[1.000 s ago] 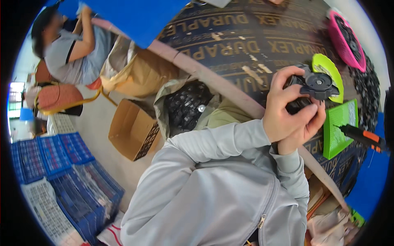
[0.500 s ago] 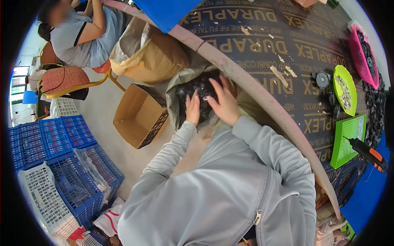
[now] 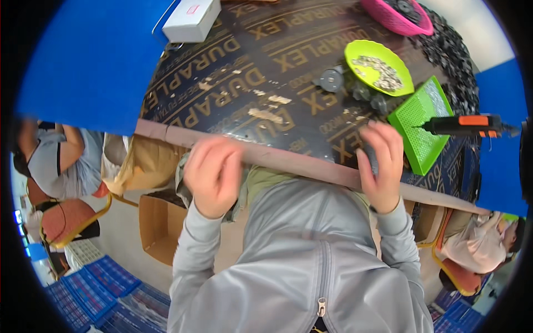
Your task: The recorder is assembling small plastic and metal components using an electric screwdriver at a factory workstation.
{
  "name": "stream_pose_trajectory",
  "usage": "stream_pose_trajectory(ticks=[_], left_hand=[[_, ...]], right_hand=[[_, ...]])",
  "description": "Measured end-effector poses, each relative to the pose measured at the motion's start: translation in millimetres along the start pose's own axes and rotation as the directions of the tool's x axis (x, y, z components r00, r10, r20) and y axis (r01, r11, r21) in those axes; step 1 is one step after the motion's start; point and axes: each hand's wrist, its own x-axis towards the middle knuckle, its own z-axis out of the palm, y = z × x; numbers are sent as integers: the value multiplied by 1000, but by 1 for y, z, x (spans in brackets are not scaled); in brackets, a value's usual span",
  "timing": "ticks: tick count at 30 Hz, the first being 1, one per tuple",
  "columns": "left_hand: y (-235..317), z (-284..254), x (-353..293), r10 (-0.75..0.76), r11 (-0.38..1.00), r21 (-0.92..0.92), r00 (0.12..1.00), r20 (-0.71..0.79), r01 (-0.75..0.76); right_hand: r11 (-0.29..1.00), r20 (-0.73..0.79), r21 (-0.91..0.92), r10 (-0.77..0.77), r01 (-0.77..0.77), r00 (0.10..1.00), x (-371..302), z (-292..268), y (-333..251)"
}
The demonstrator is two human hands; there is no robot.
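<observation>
Holding our two hands well apart at the near edge of the bench point(image 3: 319, 141), we have the right hand point(image 3: 383, 166) just left of the green tray point(image 3: 416, 147), its thumb and fingers parted wide; whether it touches the bench, we cannot tell. Our left hand point(image 3: 214, 175) is well to the left of the tray, fingers curled and blurred, so we cannot tell whether it grasps anything.

We see the round part point(image 3: 331, 80), dark grey, left of the tray and beyond our right hand. Between it and the tray sit some dark parts point(image 3: 369, 99), blurred. The lime bowl point(image 3: 363, 51), just beyond the tray on its left, holds small pale pieces point(image 3: 383, 75). The screwdriver point(image 3: 458, 125), black and orange, has its tip over the tray. Farther beyond the tray we see black pieces point(image 3: 452, 55) heaped on the bench and the pink basket point(image 3: 408, 26). The white box point(image 3: 191, 22) is well left of the tray.
</observation>
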Motion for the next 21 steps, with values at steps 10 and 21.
stream_pose_trajectory(ticks=[10,21], left_hand=[[-15,157,104,172,982,-22,834,524,-189],[3,-27,38,-96,715,-387,630,770,583]], right_hand=[[921,118,-390,60,-10,991,29,9,33],[979,234,-185,-43,88,971,49,37,43]])
